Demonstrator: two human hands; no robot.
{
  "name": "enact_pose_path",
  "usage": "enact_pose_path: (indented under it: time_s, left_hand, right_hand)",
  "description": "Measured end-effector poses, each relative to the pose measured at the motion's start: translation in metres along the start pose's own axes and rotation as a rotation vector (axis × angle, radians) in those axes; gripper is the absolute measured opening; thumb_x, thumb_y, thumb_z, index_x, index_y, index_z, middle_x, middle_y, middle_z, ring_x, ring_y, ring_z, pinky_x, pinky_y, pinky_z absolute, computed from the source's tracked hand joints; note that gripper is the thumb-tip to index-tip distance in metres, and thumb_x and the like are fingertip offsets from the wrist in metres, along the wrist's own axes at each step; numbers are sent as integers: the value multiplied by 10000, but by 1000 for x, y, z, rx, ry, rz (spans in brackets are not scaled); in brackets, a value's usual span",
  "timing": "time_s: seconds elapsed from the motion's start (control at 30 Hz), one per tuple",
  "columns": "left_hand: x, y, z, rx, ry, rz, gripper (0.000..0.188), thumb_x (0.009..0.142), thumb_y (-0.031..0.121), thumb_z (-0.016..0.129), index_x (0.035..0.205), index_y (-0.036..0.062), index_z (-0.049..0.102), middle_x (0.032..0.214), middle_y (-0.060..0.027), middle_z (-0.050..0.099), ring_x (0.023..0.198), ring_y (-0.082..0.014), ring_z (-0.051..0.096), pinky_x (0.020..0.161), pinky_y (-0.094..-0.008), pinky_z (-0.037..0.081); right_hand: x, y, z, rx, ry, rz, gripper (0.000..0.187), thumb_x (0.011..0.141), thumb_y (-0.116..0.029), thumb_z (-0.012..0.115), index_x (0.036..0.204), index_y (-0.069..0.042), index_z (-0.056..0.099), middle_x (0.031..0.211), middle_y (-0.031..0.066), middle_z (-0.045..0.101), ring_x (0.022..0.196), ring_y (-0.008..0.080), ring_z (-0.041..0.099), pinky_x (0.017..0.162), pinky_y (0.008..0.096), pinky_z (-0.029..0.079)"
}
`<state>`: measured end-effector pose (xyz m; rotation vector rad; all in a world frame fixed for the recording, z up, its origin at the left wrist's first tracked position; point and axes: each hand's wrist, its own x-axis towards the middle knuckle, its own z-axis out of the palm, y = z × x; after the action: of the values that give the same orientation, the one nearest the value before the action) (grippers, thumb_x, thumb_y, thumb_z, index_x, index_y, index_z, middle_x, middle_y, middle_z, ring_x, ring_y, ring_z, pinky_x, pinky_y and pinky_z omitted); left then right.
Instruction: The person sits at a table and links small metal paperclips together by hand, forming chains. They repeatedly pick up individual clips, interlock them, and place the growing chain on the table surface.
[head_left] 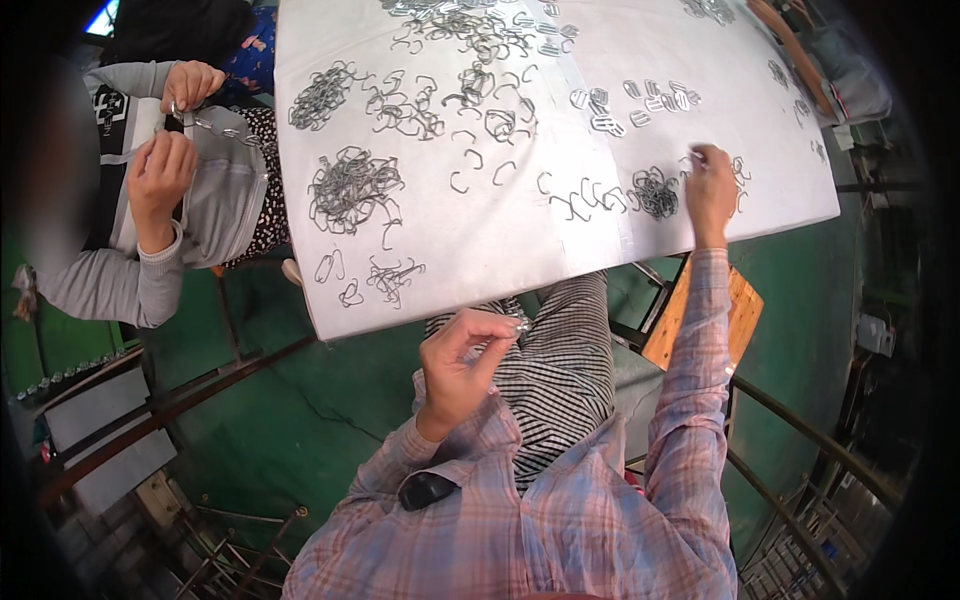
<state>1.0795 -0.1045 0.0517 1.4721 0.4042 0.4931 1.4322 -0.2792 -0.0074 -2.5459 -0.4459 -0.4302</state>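
Above my lap, in front of the table's near edge, my left hand (463,362) is closed in a pinch. Small shiny metal links (522,326) show at its fingertips; their exact shape is too small to tell. My right hand (711,192) reaches over the white-covered table (450,255) at the right, fingers bent down and closed. Whatever is between them is hidden. Just left of it lies a dense pile of dark wire hooks (655,194), and more bent wires (740,178) lie on its right. A loose row of wire hooks (588,198) extends farther left.
Flat slotted metal pieces (655,97) lie farther back. Heaps of bent wire (355,188) cover the table's left side. At the left, a co-worker's hands (165,165) hold a metal chain (225,130). A wooden stool (742,315) stands under the right edge.
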Motion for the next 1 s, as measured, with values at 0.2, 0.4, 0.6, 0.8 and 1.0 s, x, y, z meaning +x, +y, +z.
enact_pose_path:
  time_s: [0.2, 0.4, 0.6, 0.8, 1.0]
  left_hand:
    - [1, 3, 0, 75, -5, 61, 120, 815, -144, 645, 872, -39, 629, 951, -147, 682, 906, -188, 671, 799, -285, 550]
    - [6, 8, 7, 79, -51, 99, 124, 819, -157, 636, 875, -47, 624, 964, -162, 673, 921, -197, 666, 807, -284, 546]
    - [11, 8, 10, 93, -66, 137, 113, 818, -143, 648, 868, -42, 636, 939, -151, 682, 903, -199, 677, 804, -289, 547]
    - [10, 2, 13, 123, -70, 116, 106, 816, -119, 658, 860, -23, 646, 924, -130, 690, 887, -196, 682, 790, -290, 545]
    - [5, 4, 21, 99, -4, 53, 104, 799, -86, 686, 838, 8, 664, 888, -104, 707, 852, -200, 693, 759, -294, 540]
  right_hand:
    - [-16, -136, 63, 318, -353, -278, 167, 866, -111, 626, 1015, -125, 699, 962, 51, 626, 912, 249, 661, 740, 376, 511]
    - [9, -155, 108, 158, -361, -30, 166, 868, -188, 635, 975, -83, 704, 996, 116, 676, 924, 332, 656, 765, 437, 509]
    - [11, -155, 118, -36, -447, -253, 145, 875, -170, 624, 913, -35, 660, 972, 163, 680, 888, 371, 655, 754, 462, 506]
    - [-1, -136, 106, 285, -356, -176, 119, 865, -138, 637, 893, -23, 636, 967, 189, 669, 859, 386, 640, 733, 466, 489]
    - [14, -154, 114, 87, -504, -314, 123, 864, -101, 615, 945, -12, 645, 983, 200, 663, 929, 383, 635, 796, 451, 495]
